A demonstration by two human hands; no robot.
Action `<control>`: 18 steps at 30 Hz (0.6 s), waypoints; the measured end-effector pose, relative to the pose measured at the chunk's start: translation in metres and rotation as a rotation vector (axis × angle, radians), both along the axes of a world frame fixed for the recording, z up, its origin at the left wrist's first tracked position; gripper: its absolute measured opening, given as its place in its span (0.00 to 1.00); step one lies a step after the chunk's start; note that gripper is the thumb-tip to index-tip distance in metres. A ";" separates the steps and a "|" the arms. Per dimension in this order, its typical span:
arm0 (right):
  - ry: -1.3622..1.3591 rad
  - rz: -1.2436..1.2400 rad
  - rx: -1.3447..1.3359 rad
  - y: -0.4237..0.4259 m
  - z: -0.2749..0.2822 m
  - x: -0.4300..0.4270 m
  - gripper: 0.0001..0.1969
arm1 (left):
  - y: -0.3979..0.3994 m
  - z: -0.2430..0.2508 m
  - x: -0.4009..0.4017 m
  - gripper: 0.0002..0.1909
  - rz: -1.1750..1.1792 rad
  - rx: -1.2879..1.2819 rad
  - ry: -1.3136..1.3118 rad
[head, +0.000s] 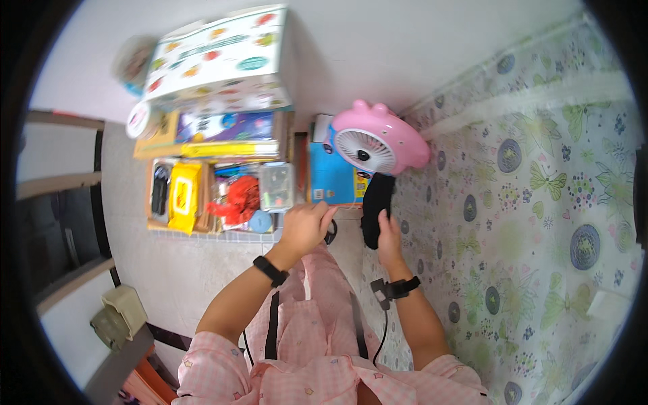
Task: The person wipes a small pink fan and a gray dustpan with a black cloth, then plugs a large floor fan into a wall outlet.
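My right hand (390, 240) grips a soft black cloth item (377, 207), perhaps a sock, which stands up from the fingers beside the patterned wall. Its upper end reaches the lower edge of a pink animal-shaped fan (390, 136) with a white round grille. Under the fan lies a flat blue box or book (331, 174) bearing printed labels. To the left of the cloth, my left hand (306, 225) is curled with its thumb toward the right; the inside of its fingers is hidden. A black curved object (331, 233) shows just below that hand, partly covered.
A crate at left holds a yellow wipes pack (185, 197), a red plastic bag (240, 200) and a clear plastic box (277, 186). Behind it are stacked books (228, 149) and a fruit-printed carton (217, 55). The butterfly-patterned wall covering (506, 212) closes off the right side.
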State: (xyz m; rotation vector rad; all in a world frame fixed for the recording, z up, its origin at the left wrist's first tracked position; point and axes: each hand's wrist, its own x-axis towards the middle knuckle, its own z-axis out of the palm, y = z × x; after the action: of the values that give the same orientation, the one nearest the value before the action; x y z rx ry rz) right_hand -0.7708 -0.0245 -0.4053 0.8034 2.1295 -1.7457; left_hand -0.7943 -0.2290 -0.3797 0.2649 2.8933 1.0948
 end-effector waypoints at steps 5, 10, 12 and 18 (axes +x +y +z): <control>0.188 -0.020 -0.489 -0.034 0.070 -0.013 0.22 | -0.069 0.074 0.050 0.12 0.240 0.254 0.110; 0.207 0.286 -0.671 -0.104 0.151 -0.005 0.24 | -0.147 0.105 0.092 0.14 0.338 0.298 -0.158; 0.132 0.344 -0.710 -0.140 0.169 0.002 0.24 | -0.174 0.112 0.103 0.19 0.416 0.452 -0.117; -0.083 0.536 -0.928 -0.278 0.207 0.053 0.24 | -0.274 0.133 0.159 0.37 0.480 1.102 -0.664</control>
State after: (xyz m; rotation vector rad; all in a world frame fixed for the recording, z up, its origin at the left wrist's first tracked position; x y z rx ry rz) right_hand -0.7176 -0.3021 -0.1984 0.0360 1.0787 -1.9954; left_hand -0.6358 -0.5028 -0.2470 -0.6765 1.5684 2.1966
